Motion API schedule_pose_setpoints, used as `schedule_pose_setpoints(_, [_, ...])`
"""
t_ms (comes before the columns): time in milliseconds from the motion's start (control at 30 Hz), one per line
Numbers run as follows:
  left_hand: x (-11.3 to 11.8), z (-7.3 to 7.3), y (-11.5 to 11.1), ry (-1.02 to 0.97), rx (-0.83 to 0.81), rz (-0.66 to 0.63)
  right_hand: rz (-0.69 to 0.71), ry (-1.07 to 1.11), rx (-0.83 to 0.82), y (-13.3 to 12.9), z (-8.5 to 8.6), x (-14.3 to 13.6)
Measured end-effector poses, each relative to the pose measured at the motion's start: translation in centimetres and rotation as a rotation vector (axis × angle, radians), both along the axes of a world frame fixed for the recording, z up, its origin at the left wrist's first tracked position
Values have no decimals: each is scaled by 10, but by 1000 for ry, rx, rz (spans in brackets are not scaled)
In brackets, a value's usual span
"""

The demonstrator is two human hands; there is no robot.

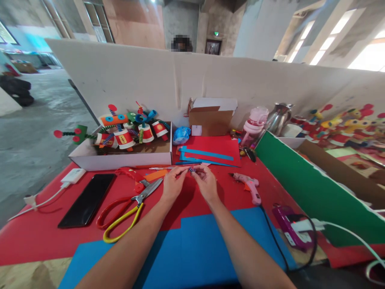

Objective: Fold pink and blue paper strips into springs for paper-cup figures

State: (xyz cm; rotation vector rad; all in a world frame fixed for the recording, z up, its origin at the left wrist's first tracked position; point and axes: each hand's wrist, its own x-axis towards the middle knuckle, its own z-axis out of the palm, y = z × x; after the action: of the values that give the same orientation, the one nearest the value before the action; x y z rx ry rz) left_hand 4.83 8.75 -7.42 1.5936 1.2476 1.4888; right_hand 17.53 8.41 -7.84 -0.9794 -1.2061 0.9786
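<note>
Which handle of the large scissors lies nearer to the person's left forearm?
The yellow handle, right beside the left forearm; the red handle lies farther off, toward the smartphone.

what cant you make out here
Head view throughout:
Striped piece: exact shape, too small and partly covered by left hand and right hand
White box: floor, partly behind paper-cup figures
Green-sided box: right end, cut by right edge
Person: body, behind white partition
</note>
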Motion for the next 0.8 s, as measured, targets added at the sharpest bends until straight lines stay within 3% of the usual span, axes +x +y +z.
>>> schedule_pose_setpoints(267, [3,2,-6,86,91,-103,-113,-26,-57,-2,5,2])
schedule_pose_setpoints(633, [6,3,-6,21,48,-147,-201,-115,-64,-8,11,0])
schedule_pose_setpoints(700, [5,3,-6,15,35,-118,-179,-60,-64,-7,10,0])
schedule_pose_setpoints(800, [1,4,-3,-33,-23,-14,-66,187,-116,-2,7,1])
